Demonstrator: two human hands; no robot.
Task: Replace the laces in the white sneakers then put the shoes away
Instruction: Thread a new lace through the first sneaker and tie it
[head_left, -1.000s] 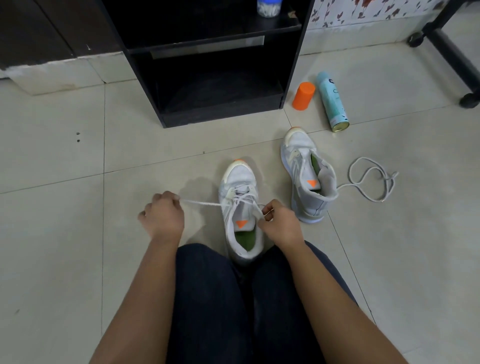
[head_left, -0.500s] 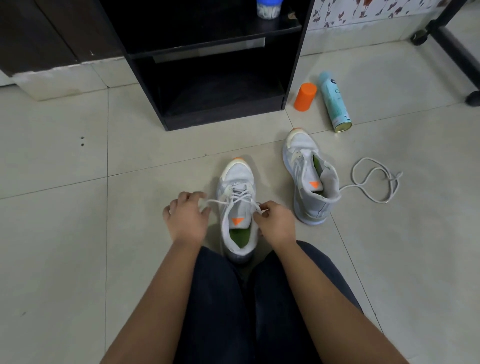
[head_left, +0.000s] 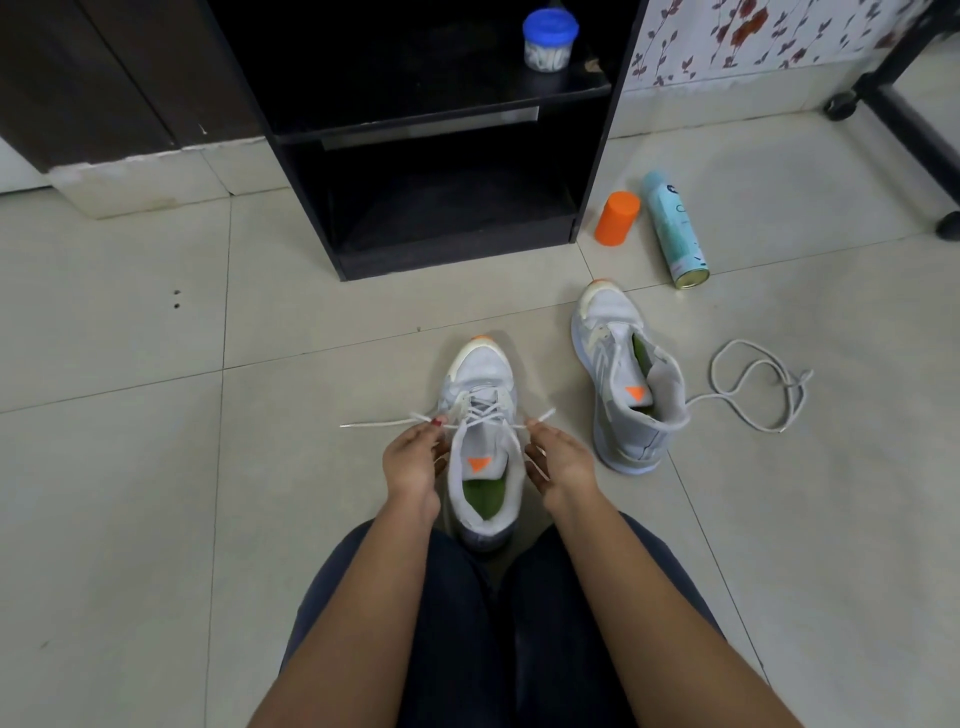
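view: head camera, the only 1 I get, looking down at the tiled floor (head_left: 156, 467) in front of the knees
left hand (head_left: 413, 460): I see thumb and fingertips pinched on the lace, just left of the eyelets
right hand (head_left: 563, 462): fingers curled, pinching the other run of the same lace just right of the eyelets
near sneaker (head_left: 485, 457): upright on the floor between the 2 hands, toe pointing away from me, heel against the dark trousers (head_left: 467, 623)
lace (head_left: 384, 424): threaded across the upper eyelets; 1 end sticks out past the left hand, the other tip pokes up beyond the right fingers, with slack hanging under that hand
second sneaker (head_left: 623, 384): to the right and slightly farther off, toe away, apart from both hands; I cannot tell how far it is laced
loose lace (head_left: 789, 384): lying in loops on the floor right of the second sneaker, 1 end reaching its collar
black shelf unit (head_left: 597, 156): beyond the sneakers; a blue-lidded jar (head_left: 549, 39) stands on its upper shelf
beside the unit: an orange cylinder (head_left: 617, 218) standing, a pale spray can (head_left: 672, 228) lying next to it
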